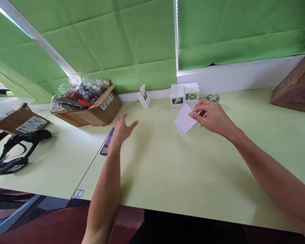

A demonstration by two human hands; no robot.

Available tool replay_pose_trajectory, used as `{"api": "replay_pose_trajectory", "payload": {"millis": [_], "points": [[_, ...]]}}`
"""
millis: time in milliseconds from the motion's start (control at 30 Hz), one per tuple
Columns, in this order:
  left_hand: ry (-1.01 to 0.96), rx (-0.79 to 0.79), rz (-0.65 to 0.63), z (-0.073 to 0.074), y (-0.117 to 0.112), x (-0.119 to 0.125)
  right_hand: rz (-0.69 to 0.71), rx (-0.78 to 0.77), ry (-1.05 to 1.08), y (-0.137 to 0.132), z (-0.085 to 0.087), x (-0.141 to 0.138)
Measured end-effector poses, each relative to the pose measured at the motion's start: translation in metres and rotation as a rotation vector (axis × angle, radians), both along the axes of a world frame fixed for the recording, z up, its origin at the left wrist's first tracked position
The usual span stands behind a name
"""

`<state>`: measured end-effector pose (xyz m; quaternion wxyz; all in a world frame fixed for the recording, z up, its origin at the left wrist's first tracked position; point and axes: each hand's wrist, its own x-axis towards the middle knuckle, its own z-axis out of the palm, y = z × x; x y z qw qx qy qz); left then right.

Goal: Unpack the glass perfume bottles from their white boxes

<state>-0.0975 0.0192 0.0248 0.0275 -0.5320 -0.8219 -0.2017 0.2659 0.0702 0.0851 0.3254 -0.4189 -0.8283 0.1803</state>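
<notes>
Pale green bench (pixel 167 176) under green blinds (pixel 99 40), white sill along the back. Right hand (pixel 213 117) has its grip closed on a white paper (pixel 185 118), just in front of a stack of white boxes (pixel 184 96) with flower photos on them. Left hand (pixel 123 130) is open, grip empty, fingers spread, just beside a phone (pixel 107 142) that's partly hidden. Cardboard box (pixel 104 113) at upper left is stuffed with clear stuff that's hard to make out, and its label (pixel 107 101) is too tiny to read. Another cardboard box (pixel 296 88) gets cut off at the right edge
</notes>
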Motion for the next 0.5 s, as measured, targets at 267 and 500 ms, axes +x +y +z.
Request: {"api": "replay_pose_trajectory", "payload": {"millis": [267, 500], "points": [[-0.253, 0.012, -0.644, -0.023, -0.012, 0.121, 0.074, -0.394, 0.088, -0.002, -0.007, -0.007], [-0.461, -0.015, -0.644, -0.023, -0.024, 0.144, 0.221, -0.875, 0.322, -0.005, -0.01, -0.016]]}}
